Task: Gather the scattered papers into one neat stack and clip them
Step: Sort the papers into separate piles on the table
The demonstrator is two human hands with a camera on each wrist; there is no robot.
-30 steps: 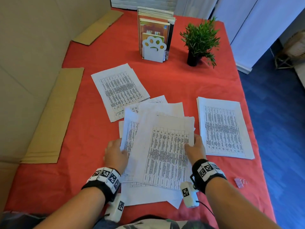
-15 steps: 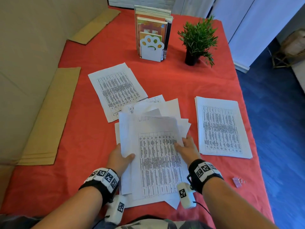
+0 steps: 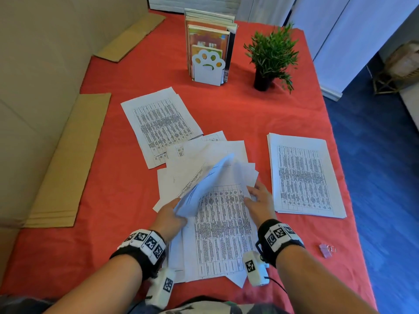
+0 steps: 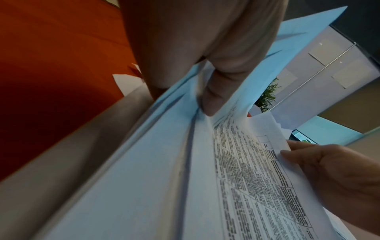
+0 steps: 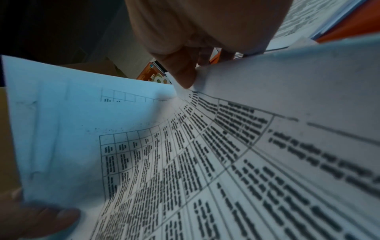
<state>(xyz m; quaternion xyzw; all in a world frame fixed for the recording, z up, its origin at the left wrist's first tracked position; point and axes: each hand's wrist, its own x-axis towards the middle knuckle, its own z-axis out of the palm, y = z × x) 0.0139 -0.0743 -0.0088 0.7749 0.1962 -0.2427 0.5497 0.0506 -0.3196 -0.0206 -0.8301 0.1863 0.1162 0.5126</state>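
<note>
A loose bundle of printed papers [image 3: 222, 225] lies in front of me on the red table [image 3: 249, 114]. My left hand [image 3: 178, 210] grips its left edge and holds those sheets tilted up; its thumb [image 4: 212, 99] presses on the paper. My right hand [image 3: 252, 196] pinches the right edge, thumb [image 5: 182, 74] on top. More sheets [image 3: 192, 164] are fanned out under and behind the bundle. One printed sheet [image 3: 158, 123] lies at the back left, and a squared stack [image 3: 303, 175] lies to the right. A small binder clip [image 3: 326, 250] rests near my right wrist.
A paw-shaped bookend with books [image 3: 208, 64] and a potted plant [image 3: 271, 57] stand at the back. Flat cardboard strips [image 3: 65, 164] lie along the left edge, against a cardboard wall. The table's right edge [image 3: 353, 200] drops to a blue floor.
Both hands drew the gathered sheets toward me. The left hand has now raised the left edge of the bundle off the table, so those sheets stand tilted.
</note>
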